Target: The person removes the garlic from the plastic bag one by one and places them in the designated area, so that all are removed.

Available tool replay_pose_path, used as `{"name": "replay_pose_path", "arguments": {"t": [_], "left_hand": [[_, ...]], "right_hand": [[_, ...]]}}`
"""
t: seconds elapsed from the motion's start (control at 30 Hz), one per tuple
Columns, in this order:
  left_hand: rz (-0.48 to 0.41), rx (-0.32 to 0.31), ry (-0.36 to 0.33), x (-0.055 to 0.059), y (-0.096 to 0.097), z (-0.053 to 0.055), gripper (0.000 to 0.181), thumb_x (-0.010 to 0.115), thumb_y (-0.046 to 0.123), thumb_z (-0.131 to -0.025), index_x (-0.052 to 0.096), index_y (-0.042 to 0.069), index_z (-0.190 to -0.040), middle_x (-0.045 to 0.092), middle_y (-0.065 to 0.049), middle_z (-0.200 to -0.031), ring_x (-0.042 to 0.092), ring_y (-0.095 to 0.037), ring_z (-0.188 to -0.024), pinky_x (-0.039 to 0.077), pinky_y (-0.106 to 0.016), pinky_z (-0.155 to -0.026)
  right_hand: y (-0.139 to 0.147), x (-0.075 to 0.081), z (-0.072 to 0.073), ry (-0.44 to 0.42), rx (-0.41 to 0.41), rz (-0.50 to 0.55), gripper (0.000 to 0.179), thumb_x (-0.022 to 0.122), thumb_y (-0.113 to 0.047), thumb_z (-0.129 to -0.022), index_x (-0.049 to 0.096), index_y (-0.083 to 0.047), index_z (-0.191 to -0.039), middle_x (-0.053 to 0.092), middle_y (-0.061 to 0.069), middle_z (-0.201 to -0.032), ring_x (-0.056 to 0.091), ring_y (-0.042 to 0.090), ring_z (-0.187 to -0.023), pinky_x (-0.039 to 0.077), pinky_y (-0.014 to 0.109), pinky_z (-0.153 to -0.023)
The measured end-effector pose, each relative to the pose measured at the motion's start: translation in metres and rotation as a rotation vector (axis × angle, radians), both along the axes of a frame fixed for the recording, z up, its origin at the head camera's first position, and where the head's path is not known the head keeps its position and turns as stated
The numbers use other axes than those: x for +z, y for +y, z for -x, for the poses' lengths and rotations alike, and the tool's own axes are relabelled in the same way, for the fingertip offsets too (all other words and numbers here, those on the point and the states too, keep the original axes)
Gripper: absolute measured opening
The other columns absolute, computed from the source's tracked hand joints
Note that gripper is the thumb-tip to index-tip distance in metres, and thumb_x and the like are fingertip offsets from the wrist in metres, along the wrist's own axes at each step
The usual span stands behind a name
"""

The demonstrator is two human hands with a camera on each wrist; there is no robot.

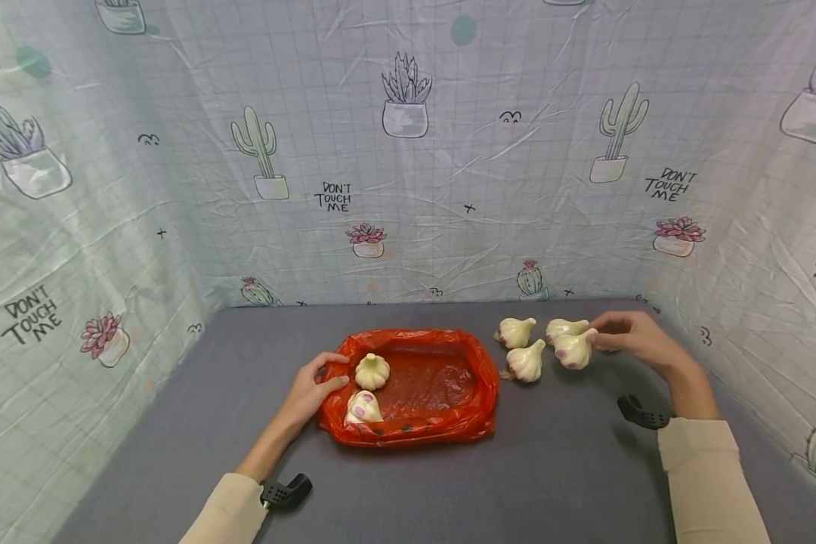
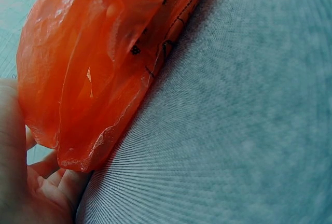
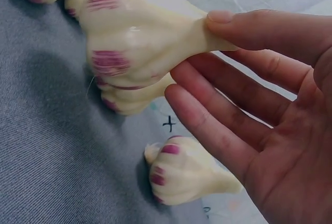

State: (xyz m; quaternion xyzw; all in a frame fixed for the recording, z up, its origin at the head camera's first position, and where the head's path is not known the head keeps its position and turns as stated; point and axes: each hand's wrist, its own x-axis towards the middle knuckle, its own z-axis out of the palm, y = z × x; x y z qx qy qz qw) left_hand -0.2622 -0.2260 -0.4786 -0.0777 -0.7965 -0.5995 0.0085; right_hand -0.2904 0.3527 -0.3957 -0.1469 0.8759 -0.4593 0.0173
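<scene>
My left hand [image 1: 310, 387] holds the left rim of a red plastic bag [image 1: 479, 423], which lies with its mouth spread wide. Inside the bag, at its left end, one garlic bulb [image 1: 372, 372] sits stem up and another garlic bulb [image 1: 363, 408] is near the front wall. In the left wrist view the bag's crumpled side [image 2: 98, 68] rises beside the thumb. On the right, my right hand [image 1: 635, 340] pinches a white, purple-marked garlic bulb [image 3: 140, 32] by its neck, thumb on top and fingers beneath.
Left of the right hand lie loose garlic bulbs [image 1: 525, 363] on the dark grey table [image 1: 517, 483]. A further garlic bulb [image 3: 187, 172] shows below the fingers in the right wrist view. A printed curtain [image 1: 449, 189] hangs behind and along both sides.
</scene>
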Motion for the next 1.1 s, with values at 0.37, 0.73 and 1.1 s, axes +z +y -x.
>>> {"name": "replay_pose_path", "arguments": {"t": [0.37,0.73,1.1], "left_hand": [[0.006,0.001,0.018,0.0,0.001,0.0,0.035,0.069,0.01,-0.096,0.063,0.004,-0.13,0.057,-0.023,-0.14,0.069,-0.019,-0.098,0.058,-0.026,-0.077],[0.015,0.014,0.036,-0.002,0.0,0.001,0.035,0.071,0.01,-0.094,0.065,0.004,-0.128,0.058,-0.021,-0.139,0.067,-0.018,-0.099,0.057,-0.025,-0.079],[0.005,0.013,0.033,-0.002,0.0,0.001,0.036,0.071,0.009,-0.094,0.064,0.004,-0.129,0.059,-0.022,-0.139,0.068,-0.016,-0.097,0.057,-0.025,-0.079]], "right_hand": [[0.002,-0.008,0.004,-0.053,0.035,-0.01,0.034,0.07,-0.017,-0.098,0.068,0.009,-0.12,0.072,-0.003,-0.106,0.069,0.003,-0.093,0.061,0.036,-0.084],[0.002,-0.014,0.007,-0.1,0.048,-0.047,0.034,0.071,-0.02,-0.098,0.069,0.007,-0.118,0.069,0.007,-0.112,0.067,0.004,-0.094,0.06,0.036,-0.087],[0.0,-0.01,0.006,-0.113,0.028,-0.099,0.036,0.072,-0.022,-0.097,0.07,0.005,-0.12,0.069,0.011,-0.113,0.065,0.003,-0.095,0.059,0.035,-0.086]]}}
